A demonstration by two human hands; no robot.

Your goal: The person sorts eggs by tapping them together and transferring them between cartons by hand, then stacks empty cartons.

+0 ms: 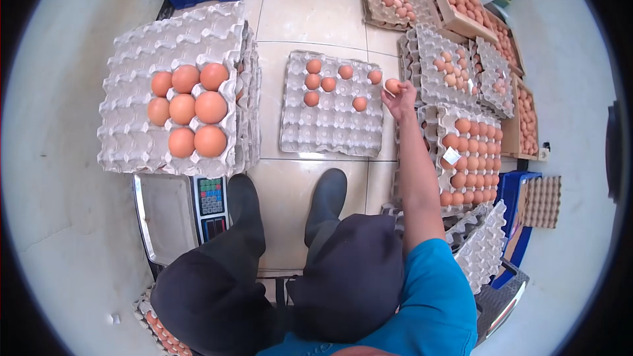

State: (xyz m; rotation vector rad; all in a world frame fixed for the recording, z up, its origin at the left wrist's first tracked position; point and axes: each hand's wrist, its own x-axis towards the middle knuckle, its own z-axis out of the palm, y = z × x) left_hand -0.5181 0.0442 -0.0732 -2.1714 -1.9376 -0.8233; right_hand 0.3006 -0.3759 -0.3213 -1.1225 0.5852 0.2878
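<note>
Brown-shelled, an egg [393, 86] is sitting in the grip of the right hand [401, 100], which is pinching it narrowly. The held egg is hovering just past the right edge of the grey pulp tray [330, 140], which is lying on the tiled floor [316, 20] to the grip's left. A tray egg [374, 77] is resting nearest, at that edge. The held egg's long axis is not showing clearly. The left hand is not appearing in view.
</note>
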